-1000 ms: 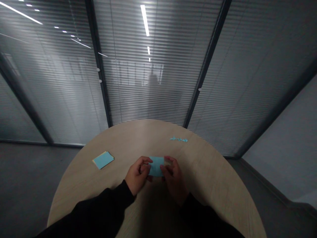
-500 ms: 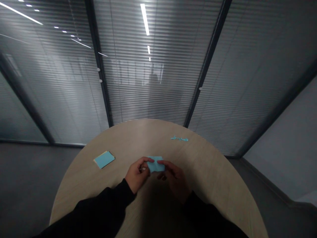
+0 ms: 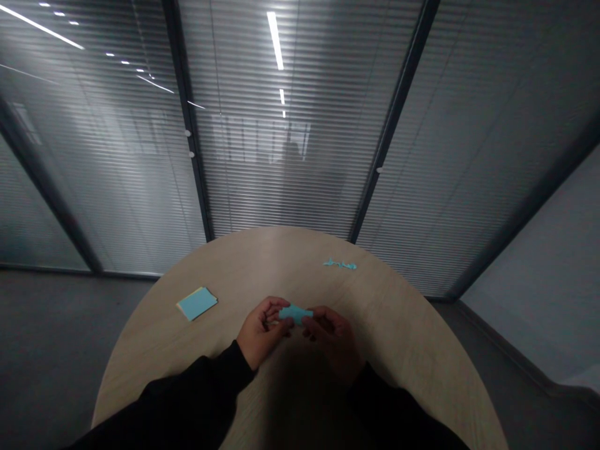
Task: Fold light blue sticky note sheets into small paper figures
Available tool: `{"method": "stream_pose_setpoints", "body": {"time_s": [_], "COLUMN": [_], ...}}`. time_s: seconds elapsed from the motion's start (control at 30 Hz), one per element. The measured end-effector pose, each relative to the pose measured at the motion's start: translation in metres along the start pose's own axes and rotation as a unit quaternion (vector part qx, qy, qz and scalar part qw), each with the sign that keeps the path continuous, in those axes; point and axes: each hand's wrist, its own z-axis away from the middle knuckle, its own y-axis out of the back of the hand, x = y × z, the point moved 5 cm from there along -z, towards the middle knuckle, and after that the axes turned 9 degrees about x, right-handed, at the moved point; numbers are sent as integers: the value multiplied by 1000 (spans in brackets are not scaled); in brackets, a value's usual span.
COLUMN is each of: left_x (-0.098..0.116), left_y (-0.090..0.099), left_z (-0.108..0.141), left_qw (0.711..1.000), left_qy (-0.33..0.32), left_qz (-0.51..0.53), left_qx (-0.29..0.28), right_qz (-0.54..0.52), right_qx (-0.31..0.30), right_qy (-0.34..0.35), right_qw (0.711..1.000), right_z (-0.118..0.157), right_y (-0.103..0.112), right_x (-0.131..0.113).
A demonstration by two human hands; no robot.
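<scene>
Blue paper strip (image 3: 295,314) sat pinched between your left hand (image 3: 260,326) and right hand (image 3: 332,340), both closed and gripping it with curled fingers, over the near half of the round wooden table (image 3: 281,250). Torn blue scraps (image 3: 340,265) lay near that table's far edge; a blue sticky-note pad (image 3: 197,304) lay toward its left edge.

Above one round wood-topped table (image 3: 389,325) are one pad of blue sticky notes (image 3: 197,304), one cluster of blue paper scraps (image 3: 340,265), and one folded blue paper strip (image 3: 295,314) pinched between two hands, one left hand (image 3: 260,331) and one right hand (image 3: 334,340).
</scene>
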Motion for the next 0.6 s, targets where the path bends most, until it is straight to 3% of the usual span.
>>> {"method": "stream_pose_setpoints", "body": {"time_s": [0.27,0.6], "left_x": [-4,-3], "left_y": [1,1], "left_z": [-1,2], "left_qw": [1000,1000], "left_qy": [14,6], "left_qz": [13,-26], "left_qx": [14,5], "right_qz": [-46,-18], "right_qx": [24,-4], "right_qy": [11,11], "right_qw": [999,1000], "right_z": [2,5], "right_y": [-3,-6], "right_x": [-1,-2]}}
